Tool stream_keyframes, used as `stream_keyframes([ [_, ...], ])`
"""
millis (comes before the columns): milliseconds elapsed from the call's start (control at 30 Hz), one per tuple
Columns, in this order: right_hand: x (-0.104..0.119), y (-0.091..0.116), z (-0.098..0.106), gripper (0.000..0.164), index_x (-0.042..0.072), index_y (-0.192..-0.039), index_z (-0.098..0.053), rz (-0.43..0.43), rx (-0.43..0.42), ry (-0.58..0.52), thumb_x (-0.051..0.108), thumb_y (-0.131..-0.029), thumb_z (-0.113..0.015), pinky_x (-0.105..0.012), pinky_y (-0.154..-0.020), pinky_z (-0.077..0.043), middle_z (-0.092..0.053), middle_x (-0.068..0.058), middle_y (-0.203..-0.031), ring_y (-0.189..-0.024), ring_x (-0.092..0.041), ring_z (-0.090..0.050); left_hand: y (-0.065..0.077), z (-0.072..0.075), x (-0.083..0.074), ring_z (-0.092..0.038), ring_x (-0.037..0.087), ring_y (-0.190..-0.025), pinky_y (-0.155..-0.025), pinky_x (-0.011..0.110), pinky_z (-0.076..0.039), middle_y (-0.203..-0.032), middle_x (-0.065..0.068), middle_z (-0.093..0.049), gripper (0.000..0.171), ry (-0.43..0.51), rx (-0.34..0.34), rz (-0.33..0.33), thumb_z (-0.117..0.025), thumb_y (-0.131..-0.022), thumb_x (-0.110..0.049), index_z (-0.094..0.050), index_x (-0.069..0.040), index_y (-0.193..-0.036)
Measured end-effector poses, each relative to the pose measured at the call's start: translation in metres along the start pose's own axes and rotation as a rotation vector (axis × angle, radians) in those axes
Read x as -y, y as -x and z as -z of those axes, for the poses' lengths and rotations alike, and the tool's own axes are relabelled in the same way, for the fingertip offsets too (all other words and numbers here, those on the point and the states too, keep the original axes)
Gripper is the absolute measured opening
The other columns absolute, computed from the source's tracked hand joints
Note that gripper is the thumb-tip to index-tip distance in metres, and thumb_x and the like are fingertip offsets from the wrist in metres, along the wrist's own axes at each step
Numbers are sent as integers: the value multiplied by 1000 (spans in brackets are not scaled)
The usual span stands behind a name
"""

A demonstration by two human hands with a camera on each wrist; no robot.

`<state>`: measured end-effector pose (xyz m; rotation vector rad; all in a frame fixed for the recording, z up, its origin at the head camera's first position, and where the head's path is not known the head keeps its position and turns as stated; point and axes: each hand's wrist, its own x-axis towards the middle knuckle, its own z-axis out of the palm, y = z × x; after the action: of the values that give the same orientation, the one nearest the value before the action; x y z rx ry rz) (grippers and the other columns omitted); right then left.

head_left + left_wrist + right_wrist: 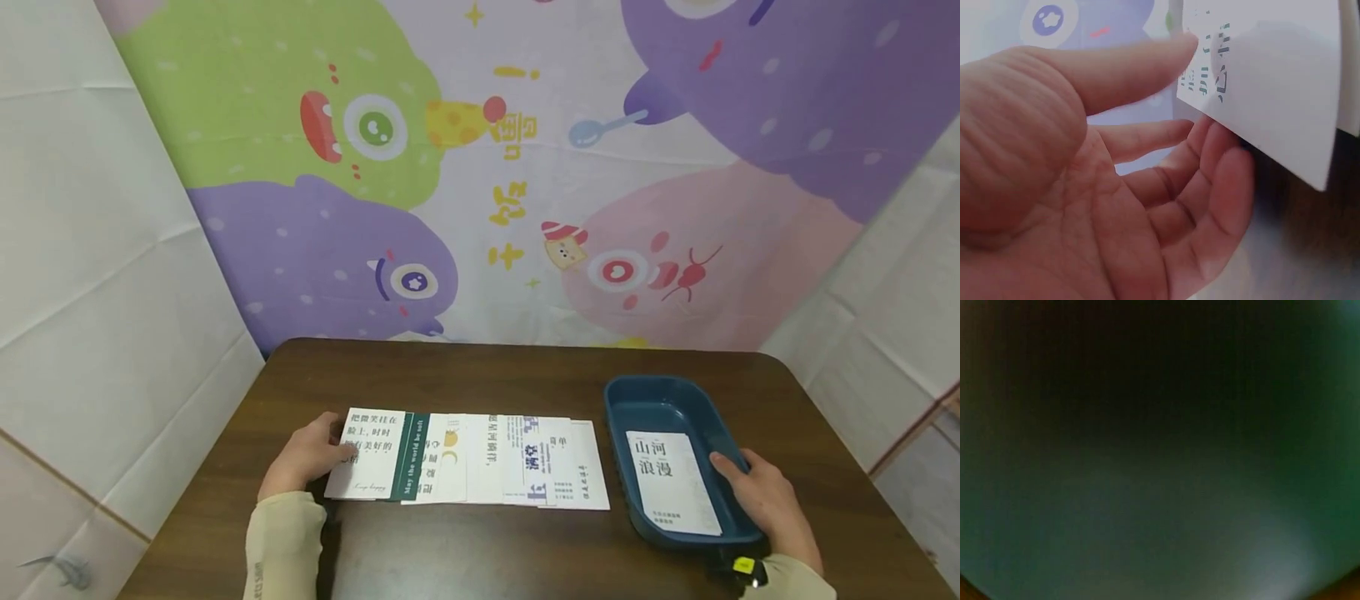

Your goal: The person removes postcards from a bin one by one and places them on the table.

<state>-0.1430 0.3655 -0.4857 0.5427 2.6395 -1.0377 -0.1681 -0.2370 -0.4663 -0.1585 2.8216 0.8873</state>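
A row of overlapping printed cards [483, 458] lies across the table. At its left end, my left hand [303, 450] pinches a white card [367, 475] by its left edge, thumb on top and fingers beneath. In the left wrist view this card [1272, 81] slants upward from the fingertips. On the right is a dark blue tray [622, 400] holding a white card [671, 487] with large dark characters. My right hand [768, 500] grips the tray's right side, its thumb over the rim. The right wrist view is too dark and blurred to show the hand.
The brown wooden table [442, 550] has rounded far corners. Behind it hangs a cartoon-printed cloth [495, 308], with white sheets [112, 250] at both sides. A dark green-banded card [408, 458] sits right beside the pinched one.
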Motion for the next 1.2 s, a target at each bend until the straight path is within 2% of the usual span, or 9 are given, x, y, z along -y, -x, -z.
stream_keyframes([
  [133, -1, 0, 0, 101, -18, -144, -14, -7, 10, -6, 68, -94, -34, -72, -100, -33, -27, -47, -139, -121, -60, -37, 0, -3, -3, -60, 37, -90, -80, 58, -51, -109, 30, -62, 67, -33, -16, 47, -74, -83, -17, -41, 12, -133],
  [267, 0, -1, 0, 101, -17, -144, -15, -5, 9, -3, 68, -94, -34, -72, -99, -34, -29, -46, -138, -118, -59, -39, -1, -5, -4, -60, 39, -91, -80, 59, -50, -110, 30, -62, 67, -51, -28, 75, -74, -82, -14, -41, 12, -135],
  [533, 1, -1, 0, 98, -17, -143, -18, 5, 0, -3, 67, -95, -34, -71, -97, -37, -33, -46, -135, -112, -55, -44, -1, -4, 1, -60, 39, -91, -81, 60, -51, -113, 33, -60, 68, -50, -21, 89, -73, -84, -11, -37, 11, -138],
  [700, 1, 1, 0, 97, -16, -143, -20, 3, 1, -11, 67, -95, -34, -70, -96, -38, -35, -45, -134, -110, -54, -46, -2, -3, 2, -59, 41, -93, -81, 60, -50, -113, 34, -59, 67, -86, -35, 81, -73, -83, -11, -39, 11, -136],
  [1200, 3, 4, 1, 97, -16, -144, -17, -1, 4, -11, 66, -95, -34, -72, -97, -37, -34, -46, -135, -111, -56, -44, -3, -4, 3, -56, 39, -93, -82, 59, -49, -115, 32, -57, 64, -105, -38, 75, -72, -83, -8, -41, 10, -136],
])
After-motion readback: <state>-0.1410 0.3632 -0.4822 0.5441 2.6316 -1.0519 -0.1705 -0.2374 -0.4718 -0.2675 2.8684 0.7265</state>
